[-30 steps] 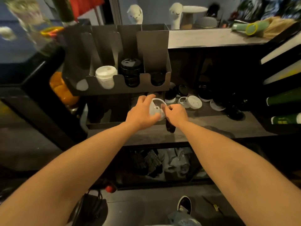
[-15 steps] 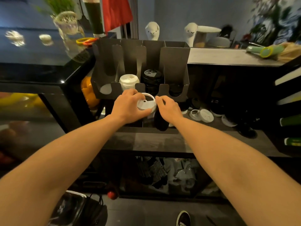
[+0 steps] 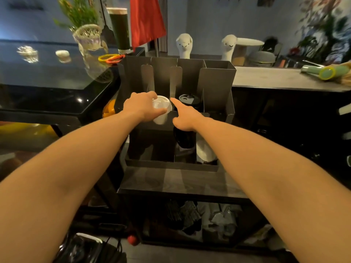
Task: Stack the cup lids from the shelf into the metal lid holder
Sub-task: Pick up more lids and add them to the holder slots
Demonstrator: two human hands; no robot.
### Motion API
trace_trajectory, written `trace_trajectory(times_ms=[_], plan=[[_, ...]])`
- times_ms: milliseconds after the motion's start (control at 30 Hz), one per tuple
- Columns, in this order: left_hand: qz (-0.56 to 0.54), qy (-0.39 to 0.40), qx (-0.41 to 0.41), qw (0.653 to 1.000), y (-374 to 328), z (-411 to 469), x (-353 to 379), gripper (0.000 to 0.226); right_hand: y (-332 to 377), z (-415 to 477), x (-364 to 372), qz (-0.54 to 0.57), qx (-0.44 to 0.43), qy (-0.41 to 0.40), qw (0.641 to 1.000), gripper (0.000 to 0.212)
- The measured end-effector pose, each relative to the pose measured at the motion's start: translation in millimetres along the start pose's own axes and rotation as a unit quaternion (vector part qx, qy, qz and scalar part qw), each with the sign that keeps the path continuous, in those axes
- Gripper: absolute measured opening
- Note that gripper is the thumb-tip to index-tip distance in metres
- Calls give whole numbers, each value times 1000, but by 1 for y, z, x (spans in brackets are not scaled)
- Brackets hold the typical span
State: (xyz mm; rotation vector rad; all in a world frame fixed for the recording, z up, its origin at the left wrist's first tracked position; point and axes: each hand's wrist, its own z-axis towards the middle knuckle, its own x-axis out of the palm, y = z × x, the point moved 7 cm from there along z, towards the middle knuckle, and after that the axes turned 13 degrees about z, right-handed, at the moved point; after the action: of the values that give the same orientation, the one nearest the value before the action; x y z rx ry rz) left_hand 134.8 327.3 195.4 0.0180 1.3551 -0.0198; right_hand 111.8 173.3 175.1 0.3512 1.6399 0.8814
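The dark metal lid holder (image 3: 218, 80) stands in front of me with several upright slots. My left hand (image 3: 140, 107) grips a white cup lid (image 3: 161, 104) by its rim, on top of the white lid stack (image 3: 160, 119) in the second slot from the left. My right hand (image 3: 185, 118) holds nothing; its index finger points at the lid's right edge, at the divider. The slot to the right holds a stack of black lids (image 3: 188, 98). The shelf's loose lids are out of view.
Under the holder a dark tray (image 3: 171, 165) holds a black cup stack (image 3: 184, 138) and a white one (image 3: 205, 150). A glossy black counter (image 3: 47, 73) lies to the left and a grey counter (image 3: 275, 78) to the right. Two llama figures (image 3: 183, 45) stand behind.
Both hands rose from the shelf with the white lid and brought it onto the white stack in the holder. The right hand let go of the lid and now only points at it.
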Motion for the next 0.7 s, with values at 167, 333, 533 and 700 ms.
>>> trace_trajectory(times_ms=[167,333,533,700], plan=[[-8,22,5,1000,-4,17,14,69,3,24,5,-31,18,23,999,77],[-18,22,6,1000,-3,26,19,68,1,36,6,-59,31,26,997,78],[15,45,7,999,-1,29,25,70,2,43,8,-79,46,48,995,78],[62,54,5,997,-3,30,31,71,-1,45,10,-84,62,52,993,81]])
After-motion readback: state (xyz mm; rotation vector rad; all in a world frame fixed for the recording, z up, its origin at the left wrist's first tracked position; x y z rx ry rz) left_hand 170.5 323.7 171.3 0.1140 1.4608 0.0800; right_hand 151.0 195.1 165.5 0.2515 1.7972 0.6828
